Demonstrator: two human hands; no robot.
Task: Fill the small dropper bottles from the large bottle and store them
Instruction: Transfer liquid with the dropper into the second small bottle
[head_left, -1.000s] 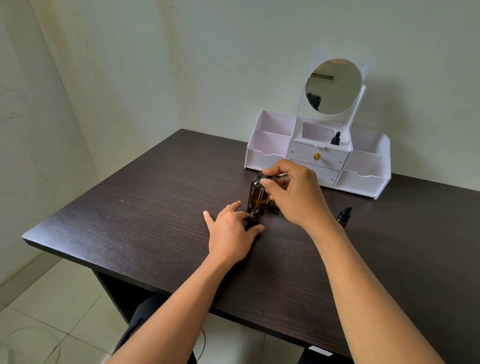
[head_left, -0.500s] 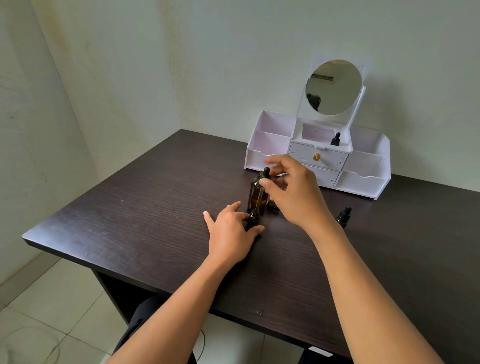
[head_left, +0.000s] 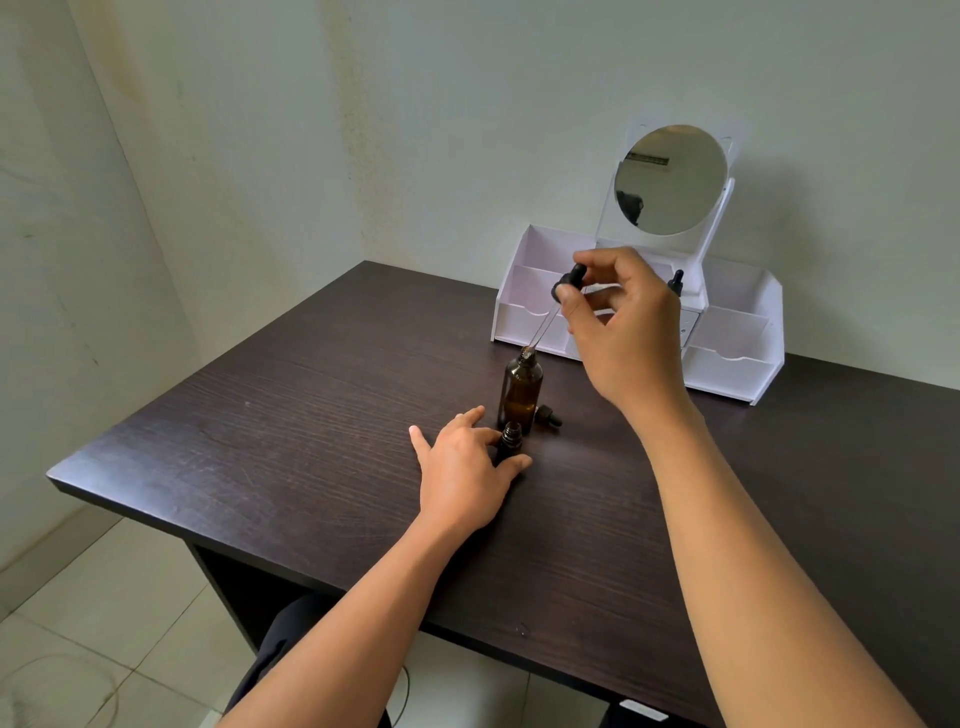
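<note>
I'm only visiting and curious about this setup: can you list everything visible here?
large bottle: one, amber, open, standing mid-table
dropper: one, black bulb with glass tube, tip at the large bottle's mouth
small dropper bottle: one, dark, open, before the large bottle
dropper cap: one, black, lying right of the large bottle
stored dropper bottle: one, dark, capped, in the organizer
organizer: one, white, table's back
mirror: one, round, atop the organizer
table: one, dark brown
left hand: holds the small dropper bottle
right hand: pinches the dropper
</note>
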